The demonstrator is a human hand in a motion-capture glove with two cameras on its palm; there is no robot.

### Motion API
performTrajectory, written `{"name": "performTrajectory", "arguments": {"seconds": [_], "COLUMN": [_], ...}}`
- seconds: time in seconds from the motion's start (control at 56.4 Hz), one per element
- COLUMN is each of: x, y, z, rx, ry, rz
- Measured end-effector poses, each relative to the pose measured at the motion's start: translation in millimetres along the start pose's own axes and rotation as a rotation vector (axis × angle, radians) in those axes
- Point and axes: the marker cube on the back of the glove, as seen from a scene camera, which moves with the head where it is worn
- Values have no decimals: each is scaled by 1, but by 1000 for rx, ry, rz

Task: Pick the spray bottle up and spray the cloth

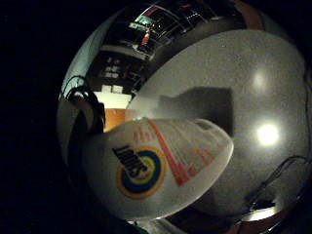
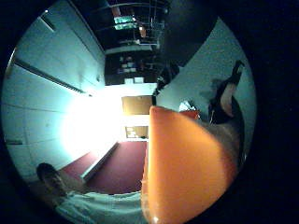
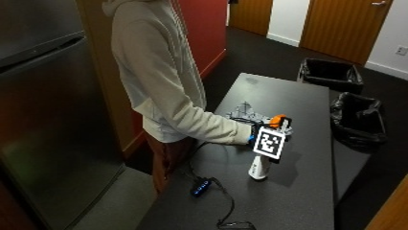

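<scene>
Just beside the cloth [image 3: 250,114], on the table [image 3: 300,191], the spray bottle [image 3: 259,168] stands upright, right hand [image 3: 257,134] at its orange head; finger closure cannot be told. Risk: nozzle misaimed, spray misses cloth.

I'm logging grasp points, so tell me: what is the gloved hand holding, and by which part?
The right hand holds the white spray bottle at its top, by the neck under the orange trigger head. The fingers themselves are hidden.
</scene>
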Motion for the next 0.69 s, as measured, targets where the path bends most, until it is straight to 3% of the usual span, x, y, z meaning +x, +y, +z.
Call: {"name": "performTrajectory", "arguments": {"seconds": [0.266, 0.692], "x": [-93, -227], "y": [-10, 54], "z": [27, 68], "rx": [-149, -310], "ry": [446, 1110], "rz": [-156, -300]}}
